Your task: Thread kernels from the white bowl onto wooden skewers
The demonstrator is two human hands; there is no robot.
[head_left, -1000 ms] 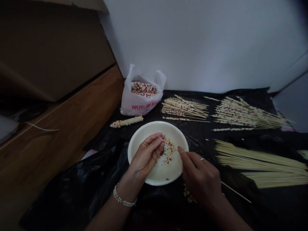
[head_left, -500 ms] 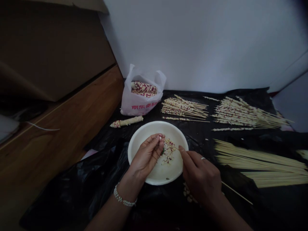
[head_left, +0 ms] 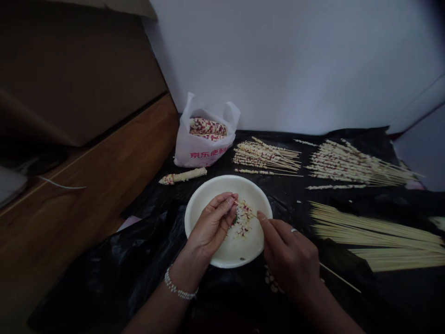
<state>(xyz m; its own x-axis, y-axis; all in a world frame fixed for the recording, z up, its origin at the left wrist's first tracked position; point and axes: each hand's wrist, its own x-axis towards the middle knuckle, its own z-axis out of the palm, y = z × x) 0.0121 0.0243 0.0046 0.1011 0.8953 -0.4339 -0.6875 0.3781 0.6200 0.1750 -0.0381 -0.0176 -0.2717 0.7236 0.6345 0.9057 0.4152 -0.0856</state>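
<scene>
Over a cream-white bowl (head_left: 193,218), my left hand (head_left: 212,225) pinches a small corn kernel, mostly hidden by thumb and fingertips. My right hand (head_left: 290,250), with a ring on one finger, grips a thin bamboo skewer (head_left: 340,277) whose back end sticks out below the wrist. The skewer's front end crosses the bowl and meets my left fingertips. Loose corn kernels (head_left: 243,227), pale with some dark red, lie in the bowl under both hands. More kernels (head_left: 271,280) lie on the black sheet beside my right hand.
A white plastic bag (head_left: 184,150) holds speckled corn cobs (head_left: 208,126); a mostly stripped cob (head_left: 184,176) lies before it. Two piles of kernel-threaded skewers (head_left: 260,155) sit at the back. Bare skewers (head_left: 375,227) lie at right on black plastic sheeting (head_left: 114,260). A white wall rises behind.
My right hand has shifted slightly left, bringing the skewer's tip forward to the kernel at my left fingertips. My left hand stays nearly in place.
</scene>
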